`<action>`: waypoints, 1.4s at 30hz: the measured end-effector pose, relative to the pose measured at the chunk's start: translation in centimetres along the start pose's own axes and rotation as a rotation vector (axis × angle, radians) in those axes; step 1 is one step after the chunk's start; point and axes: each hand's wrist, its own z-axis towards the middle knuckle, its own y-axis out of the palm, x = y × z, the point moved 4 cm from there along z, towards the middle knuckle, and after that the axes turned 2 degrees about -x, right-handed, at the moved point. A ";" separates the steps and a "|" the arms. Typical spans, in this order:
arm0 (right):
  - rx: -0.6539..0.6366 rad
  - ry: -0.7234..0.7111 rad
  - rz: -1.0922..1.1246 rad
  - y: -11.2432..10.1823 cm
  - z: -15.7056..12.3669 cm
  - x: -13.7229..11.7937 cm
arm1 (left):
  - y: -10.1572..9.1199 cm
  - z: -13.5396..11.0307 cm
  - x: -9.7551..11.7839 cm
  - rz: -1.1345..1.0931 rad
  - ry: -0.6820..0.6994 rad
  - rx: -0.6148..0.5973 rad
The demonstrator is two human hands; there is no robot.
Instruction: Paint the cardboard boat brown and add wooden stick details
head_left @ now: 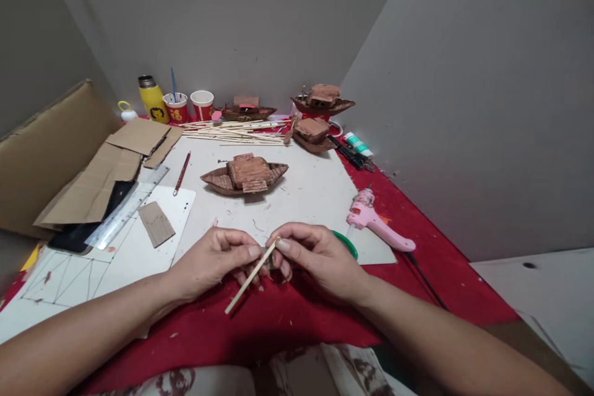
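Note:
A thin pale wooden stick (245,288) slants down to the left in front of my hands. My right hand (320,260) pinches its upper end between thumb and forefinger. Close beside it, my left hand (216,263) is closed, thumb against forefinger, with its lower fingers behind the stick. Whatever the left fingertips hold, if anything, is hidden. Part of a green loop (347,244) shows behind my right hand; its kind is unclear. Beyond my hands, a brown model boat (248,173) with a roofed cabin sits on the white board (306,189).
A pink glue gun (378,223) lies at right. Farther back are more model boats (314,132), wooden sticks (236,132), paper cups (202,104) and a yellow bottle (153,99). At left lie cardboard pieces (90,189), a clear ruler (127,207) and a pencil (182,173).

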 end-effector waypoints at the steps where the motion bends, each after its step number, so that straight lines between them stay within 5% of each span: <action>1: -0.008 0.006 -0.012 0.1 0.0 0.0 | 0.0 0.0 0.0 0.007 0.008 0.001; 10: -0.009 0.032 -0.078 0.3 -0.1 -0.2 | 0.1 -0.1 -0.1 0.098 -0.036 0.043; 16: 0.163 -0.044 0.010 -0.8 0.0 -1.0 | 0.2 0.0 -0.5 0.083 -0.078 0.043; 28: 0.447 -0.173 -0.052 -2.7 0.1 -1.7 | -1.2 -0.6 1.6 0.022 0.094 0.124; 37: 0.218 -0.024 0.058 -1.4 0.5 -1.3 | -2.4 -2.5 4.8 0.175 0.361 0.455; 42: 0.039 0.073 0.075 -0.4 0.5 -0.2 | -3.3 -5.4 10.0 0.505 0.683 0.771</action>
